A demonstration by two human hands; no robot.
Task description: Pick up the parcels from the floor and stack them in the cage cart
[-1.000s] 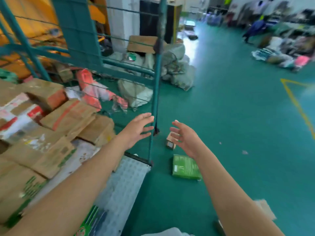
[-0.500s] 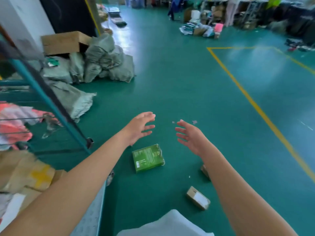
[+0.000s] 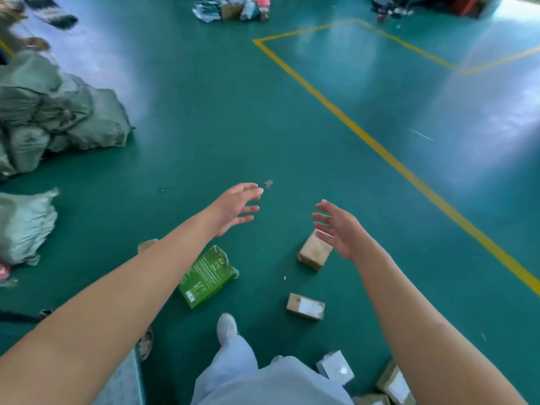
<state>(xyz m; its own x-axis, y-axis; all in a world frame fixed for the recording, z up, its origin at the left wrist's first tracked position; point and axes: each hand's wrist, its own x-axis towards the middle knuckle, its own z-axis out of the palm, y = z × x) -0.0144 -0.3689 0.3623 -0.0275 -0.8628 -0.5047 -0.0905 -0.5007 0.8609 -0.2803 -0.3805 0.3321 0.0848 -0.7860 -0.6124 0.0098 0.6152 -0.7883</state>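
Note:
Both arms reach out over the green floor. My left hand [image 3: 235,207] is empty, fingers spread, above and beyond a green packet [image 3: 209,276] lying flat. My right hand [image 3: 339,229] is empty too, fingers spread, just over a small brown box [image 3: 314,254]. A second brown box with a white label [image 3: 305,306] lies nearer my white shoe [image 3: 227,328]. A white box [image 3: 336,366] and a labelled carton [image 3: 394,384] lie at the bottom right. Of the cage cart only a corner of its base plate [image 3: 125,381] and a castor [image 3: 146,343] show at the bottom left.
Grey-green sacks [image 3: 58,112] are heaped at the left, with one pale sack [image 3: 23,223] lower down. A yellow floor line [image 3: 380,147] runs diagonally across the right. More goods [image 3: 230,8] lie far off at the top edge. A small box corner [image 3: 147,244] peeks from behind my left forearm.
The view has swung right and down, away from the cart and its stacked parcels, toward the floor. More parcels and my shoe have come into view. Both hands stay empty and spread.

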